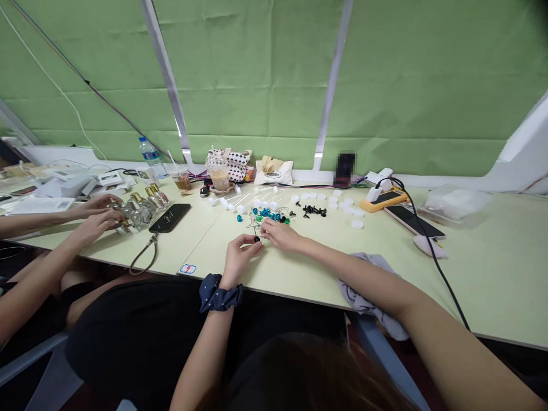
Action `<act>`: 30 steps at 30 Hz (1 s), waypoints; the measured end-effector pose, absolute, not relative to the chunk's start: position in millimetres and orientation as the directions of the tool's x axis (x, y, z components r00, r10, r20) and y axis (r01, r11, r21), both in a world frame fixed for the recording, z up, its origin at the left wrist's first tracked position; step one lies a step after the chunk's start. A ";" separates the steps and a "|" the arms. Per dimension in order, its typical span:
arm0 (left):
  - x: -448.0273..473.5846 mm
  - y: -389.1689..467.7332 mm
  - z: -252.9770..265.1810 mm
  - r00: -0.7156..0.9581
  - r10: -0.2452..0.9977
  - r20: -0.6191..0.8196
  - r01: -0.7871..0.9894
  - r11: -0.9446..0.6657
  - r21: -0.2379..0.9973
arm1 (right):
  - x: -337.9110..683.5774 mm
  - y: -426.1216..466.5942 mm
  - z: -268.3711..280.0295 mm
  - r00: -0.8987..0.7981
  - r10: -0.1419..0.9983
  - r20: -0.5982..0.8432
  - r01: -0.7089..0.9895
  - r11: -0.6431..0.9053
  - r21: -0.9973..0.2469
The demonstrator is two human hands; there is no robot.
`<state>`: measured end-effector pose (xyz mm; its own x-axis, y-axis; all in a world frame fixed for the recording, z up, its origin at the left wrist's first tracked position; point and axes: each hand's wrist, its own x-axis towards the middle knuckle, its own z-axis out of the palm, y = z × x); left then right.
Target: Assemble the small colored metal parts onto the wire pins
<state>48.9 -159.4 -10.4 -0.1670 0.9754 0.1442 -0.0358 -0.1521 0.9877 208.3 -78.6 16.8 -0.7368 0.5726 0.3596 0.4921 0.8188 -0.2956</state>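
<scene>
My left hand (pixel 240 254), with a dark dotted scrunchie (pixel 219 293) on its wrist, is closed in a pinch on a small round black piece (pixel 257 238). Close by, my right hand (pixel 280 235) has its fingertips pressed together near that piece; what they hold, perhaps a thin wire, is too small to make out. Just beyond both hands lie blue beads (pixel 266 213) among thin wire-like bits. Small black stemmed pieces (pixel 314 210) are scattered to the right of them. White round caps (pixel 357 224) and white sticks (pixel 244 200) lie around and behind.
At left, another person's hands (pixel 99 216) touch glass bottles (pixel 139 212) beside a black phone (pixel 170 218). Drink cups (pixel 220 178) and a pouch (pixel 274 171) stand at the back. A yellow device (pixel 385 200), second phone (pixel 414 221) and black cable (pixel 432 257) lie right.
</scene>
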 end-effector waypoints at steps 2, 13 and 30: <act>48.9 -159.4 -10.5 -0.164 0.976 0.140 -0.043 -0.149 0.988 | 207.6 -78.6 15.7 -0.733 0.579 0.357 0.506 0.815 -0.281; 48.9 -159.5 -10.1 -0.162 0.979 0.127 -0.047 -0.136 0.990 | 204.9 -76.1 16.1 -0.766 0.535 0.357 0.365 0.819 -0.443; 47.7 -162.4 -8.0 -0.130 0.984 0.125 -0.048 -0.132 0.990 | 201.4 -77.9 15.7 -0.762 0.526 0.378 0.344 0.823 -0.452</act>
<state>47.7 -162.4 -8.0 -0.1299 0.9836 0.1253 -0.0476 -0.1324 0.9901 201.4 -77.9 15.7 -0.7620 0.5257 0.3782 0.3435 0.8231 -0.4522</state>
